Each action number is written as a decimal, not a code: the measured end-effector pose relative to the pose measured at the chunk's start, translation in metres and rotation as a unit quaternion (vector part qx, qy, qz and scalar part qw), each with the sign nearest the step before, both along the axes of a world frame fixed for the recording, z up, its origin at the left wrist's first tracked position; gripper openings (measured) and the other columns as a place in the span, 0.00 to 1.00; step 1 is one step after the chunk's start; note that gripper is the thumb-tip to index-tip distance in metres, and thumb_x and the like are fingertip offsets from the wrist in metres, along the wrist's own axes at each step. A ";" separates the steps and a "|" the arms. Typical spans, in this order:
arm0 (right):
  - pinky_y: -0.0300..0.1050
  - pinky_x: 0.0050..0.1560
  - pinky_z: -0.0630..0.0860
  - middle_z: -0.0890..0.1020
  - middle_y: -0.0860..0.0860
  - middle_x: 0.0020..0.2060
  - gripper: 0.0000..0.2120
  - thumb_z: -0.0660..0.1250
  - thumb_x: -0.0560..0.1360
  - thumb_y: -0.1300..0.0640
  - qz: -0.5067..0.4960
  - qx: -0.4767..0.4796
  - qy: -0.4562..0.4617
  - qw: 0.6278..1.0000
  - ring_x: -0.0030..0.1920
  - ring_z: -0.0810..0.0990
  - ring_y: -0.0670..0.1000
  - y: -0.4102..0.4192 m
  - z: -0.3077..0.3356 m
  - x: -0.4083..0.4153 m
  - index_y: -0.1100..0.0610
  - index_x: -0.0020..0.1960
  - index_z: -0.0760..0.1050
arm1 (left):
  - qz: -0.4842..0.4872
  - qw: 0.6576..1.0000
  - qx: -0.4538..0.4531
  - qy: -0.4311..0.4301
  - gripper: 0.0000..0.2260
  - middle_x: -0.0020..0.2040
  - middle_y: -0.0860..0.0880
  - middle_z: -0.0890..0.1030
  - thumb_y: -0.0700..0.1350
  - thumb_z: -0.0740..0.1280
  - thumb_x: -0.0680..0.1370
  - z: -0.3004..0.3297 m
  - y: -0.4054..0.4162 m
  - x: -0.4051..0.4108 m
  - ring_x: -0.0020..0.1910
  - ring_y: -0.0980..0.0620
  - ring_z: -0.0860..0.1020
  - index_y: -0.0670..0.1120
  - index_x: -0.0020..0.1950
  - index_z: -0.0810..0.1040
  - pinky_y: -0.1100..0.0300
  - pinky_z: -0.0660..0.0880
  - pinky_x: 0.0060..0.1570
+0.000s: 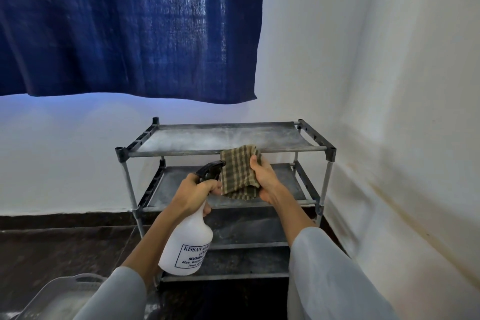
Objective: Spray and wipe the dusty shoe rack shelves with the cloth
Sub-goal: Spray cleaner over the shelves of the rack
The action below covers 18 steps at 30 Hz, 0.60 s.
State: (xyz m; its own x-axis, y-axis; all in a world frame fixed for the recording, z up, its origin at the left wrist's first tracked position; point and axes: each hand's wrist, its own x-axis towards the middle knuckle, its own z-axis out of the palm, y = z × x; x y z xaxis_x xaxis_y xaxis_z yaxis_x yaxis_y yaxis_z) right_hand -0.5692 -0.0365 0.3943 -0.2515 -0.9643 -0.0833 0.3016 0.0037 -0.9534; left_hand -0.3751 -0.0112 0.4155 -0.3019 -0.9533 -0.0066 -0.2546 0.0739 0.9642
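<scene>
A grey metal shoe rack [330, 153] with several dusty shelves stands in the room's corner. My left hand [193, 193] grips the neck of a white spray bottle [187, 244] with a black trigger head, its nozzle aimed at the cloth. My right hand [265, 179] holds a green checked cloth [239, 171] upright in front of the rack, between the top and second shelves. A faint mist shows above the cloth, over the top shelf [207, 138], which is grey with dust.
White walls close in behind and to the right of the rack. A dark blue curtain [130, 26] hangs above. The floor is dark stone. A pale plastic tub [59, 293] sits at the lower left near my left arm.
</scene>
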 end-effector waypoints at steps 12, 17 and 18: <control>0.46 0.58 0.71 0.79 0.58 0.56 0.11 0.63 0.78 0.63 -0.022 -0.048 0.517 0.854 0.58 0.77 0.56 0.004 0.021 0.001 0.63 0.59 0.75 | 0.002 0.999 0.026 0.027 0.13 0.48 0.38 0.83 0.44 0.65 0.62 0.002 0.000 0.011 0.20 0.48 0.71 0.37 0.43 0.78 0.59 0.70 0.25; 0.49 0.68 0.66 0.77 0.53 0.59 0.13 0.58 0.80 0.62 -0.130 -0.089 0.464 0.872 0.62 0.73 0.55 0.007 0.012 0.005 0.58 0.63 0.72 | -0.005 0.999 0.030 0.013 0.09 0.48 0.40 0.82 0.43 0.67 0.66 0.001 0.004 0.011 0.21 0.49 0.71 0.38 0.41 0.78 0.58 0.70 0.26; 0.53 0.69 0.65 0.78 0.49 0.55 0.12 0.57 0.80 0.62 -0.153 -0.096 0.405 0.897 0.61 0.74 0.54 0.006 0.009 0.007 0.54 0.61 0.73 | -0.007 0.999 0.029 0.012 0.06 0.49 0.39 0.82 0.40 0.67 0.69 0.001 0.004 0.011 0.21 0.49 0.71 0.38 0.41 0.78 0.59 0.70 0.25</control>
State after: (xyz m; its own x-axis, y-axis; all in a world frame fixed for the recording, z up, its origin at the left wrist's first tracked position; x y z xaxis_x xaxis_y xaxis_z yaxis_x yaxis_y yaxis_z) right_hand -0.5626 -0.0305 0.4038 -0.4094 -0.8172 0.4057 -0.5300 -0.1489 -0.8348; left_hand -0.3645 -0.0074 0.4162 -0.3151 -0.9475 -0.0545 -0.2298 0.0205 0.9730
